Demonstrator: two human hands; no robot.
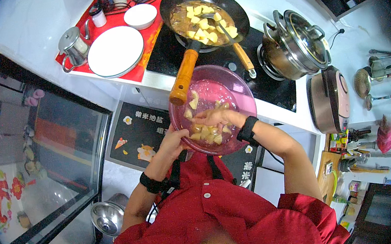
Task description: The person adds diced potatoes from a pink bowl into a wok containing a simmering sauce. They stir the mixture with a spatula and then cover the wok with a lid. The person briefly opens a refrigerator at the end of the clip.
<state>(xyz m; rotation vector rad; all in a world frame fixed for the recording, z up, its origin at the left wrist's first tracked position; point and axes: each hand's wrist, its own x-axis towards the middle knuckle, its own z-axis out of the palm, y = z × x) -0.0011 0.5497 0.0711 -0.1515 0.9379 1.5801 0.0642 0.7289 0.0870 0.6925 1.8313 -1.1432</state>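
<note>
My left hand grips the near-left rim of a translucent pink plastic bowl, held in front of the counter. Water and several peeled, cut chunks, likely potato, lie in the bowl. My right hand reaches inside with curled fingers, among the chunks; whether it grasps any is unclear. Beyond the bowl, a black wok holds brown liquid and pale yellow chunks. Its wooden handle points towards me, over the bowl's left edge. A turner with a wooden handle rests in the wok.
A lidded steel pot stands on the black cooktop, with a rice cooker to its right. On the left are a white plate, a white bowl and a steel oil pot. A glass door stands at my left.
</note>
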